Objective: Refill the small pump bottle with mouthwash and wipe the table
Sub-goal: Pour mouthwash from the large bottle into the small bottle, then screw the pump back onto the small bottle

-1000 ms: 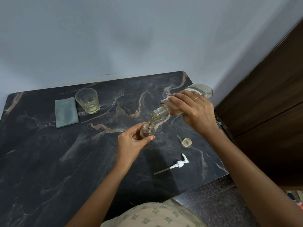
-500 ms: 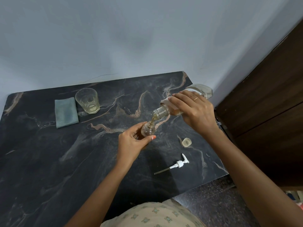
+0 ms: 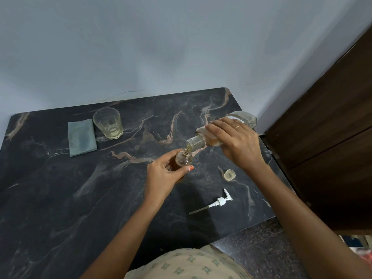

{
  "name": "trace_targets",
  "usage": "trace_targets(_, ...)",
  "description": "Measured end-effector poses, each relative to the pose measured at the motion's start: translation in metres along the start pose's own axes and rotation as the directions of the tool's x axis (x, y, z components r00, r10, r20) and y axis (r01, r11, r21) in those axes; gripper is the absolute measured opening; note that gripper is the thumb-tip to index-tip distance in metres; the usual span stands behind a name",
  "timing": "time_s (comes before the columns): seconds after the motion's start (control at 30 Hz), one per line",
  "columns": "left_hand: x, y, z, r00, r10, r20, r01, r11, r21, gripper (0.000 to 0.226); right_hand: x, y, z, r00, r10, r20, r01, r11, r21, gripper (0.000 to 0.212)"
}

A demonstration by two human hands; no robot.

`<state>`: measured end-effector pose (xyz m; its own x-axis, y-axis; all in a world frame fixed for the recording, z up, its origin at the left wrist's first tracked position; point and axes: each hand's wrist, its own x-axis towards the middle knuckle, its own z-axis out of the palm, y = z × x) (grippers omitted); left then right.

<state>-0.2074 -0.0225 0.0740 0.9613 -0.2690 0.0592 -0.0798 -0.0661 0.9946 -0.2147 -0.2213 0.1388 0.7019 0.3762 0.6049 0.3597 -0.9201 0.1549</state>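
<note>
My bench (image 3: pixel 60 198) is dark marbled stone. Its far edge runs along the pale wall (image 3: pixel 161 47), and its right edge sits close to a dark wooden cabinet (image 3: pixel 332 127). The widest bare stretch lies to the left and toward me, beside my left arm. The right side is more crowded. My left hand (image 3: pixel 163 176) curls round the small pump bottle (image 3: pixel 184 159) near the middle of the bench. Its mouth is open and some brownish liquid shows inside, but I cannot tell whether its base touches the stone. My right hand (image 3: pixel 237 141) grips the large mouthwash bottle (image 3: pixel 201 139), tipped almost flat with its neck just above the small bottle's mouth and yellowish liquid running from it. A small cap (image 3: pixel 229 175) lies near the right edge. The white pump head (image 3: pixel 218 202) lies on its side nearer me, its tube pointing left. At the far left a glass (image 3: pixel 108 123) holds a shallow yellowish layer, just beside a folded grey-green cloth (image 3: pixel 82 137).
</note>
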Motion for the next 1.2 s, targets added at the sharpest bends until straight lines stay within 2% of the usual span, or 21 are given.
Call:
trace_targets(0.13,0.000,0.000,0.000,1.000,0.001,-0.008,-0.001,1.000,-0.011,0.050,-0.005,-0.004,0.004,0.999,0.037,0.006,-0.037,0.999,0.010,0.032)
trace_targets(0.33,-0.002,-0.001,0.000,1.000,0.021,-0.012,-0.021,1.000,-0.012,0.049,-0.019,-0.007,0.016,0.983,0.181,-0.014,-0.179,0.981,0.072,0.032)
trace_targets(0.47,-0.004,-0.004,-0.001,1.000,0.022,-0.014,-0.023,0.999,-0.036,0.049,-0.034,-0.009,0.028,0.943,0.324,0.075,-0.332,0.928,0.167,0.036)
trace_targets(0.57,-0.007,-0.010,-0.002,1.000,0.005,-0.005,-0.005,0.999,-0.049,0.050,-0.048,-0.009,0.039,0.850,0.482,0.212,-0.526,0.794,0.304,0.046)
trace_targets(0.67,-0.009,-0.021,-0.003,0.999,-0.040,0.006,0.040,0.998,-0.047,0.051,-0.059,-0.010,0.053,0.716,0.594,0.367,-0.691,0.528,0.493,0.052)
trace_targets(0.73,-0.010,-0.031,-0.005,0.998,-0.069,0.009,0.070,0.997,-0.039,0.051,-0.065,-0.012,0.059,0.618,0.626,0.475,-0.757,0.311,0.575,0.061)
trace_targets(0.83,-0.014,-0.045,-0.008,0.993,-0.117,0.007,0.117,0.993,-0.027,0.053,-0.074,-0.015,0.069,0.550,0.618,0.562,-0.784,0.149,0.603,0.066)
trace_targets(0.93,-0.018,-0.058,-0.011,0.986,-0.164,0.013,0.165,0.986,-0.011,0.052,-0.082,-0.016,0.074,0.531,0.585,0.614,-0.788,0.074,0.611,0.062)
trace_targets(1.1,-0.024,-0.074,-0.015,0.975,-0.219,0.019,0.219,0.976,-0.005,0.051,-0.094,-0.015,0.078,0.559,0.536,0.632,-0.782,0.086,0.618,0.058)
trace_targets(1.2,-0.027,-0.081,-0.014,0.972,-0.233,0.020,0.233,0.972,0.002,0.053,-0.101,-0.014,0.080,0.574,0.521,0.631,-0.781,0.117,0.613,0.063)
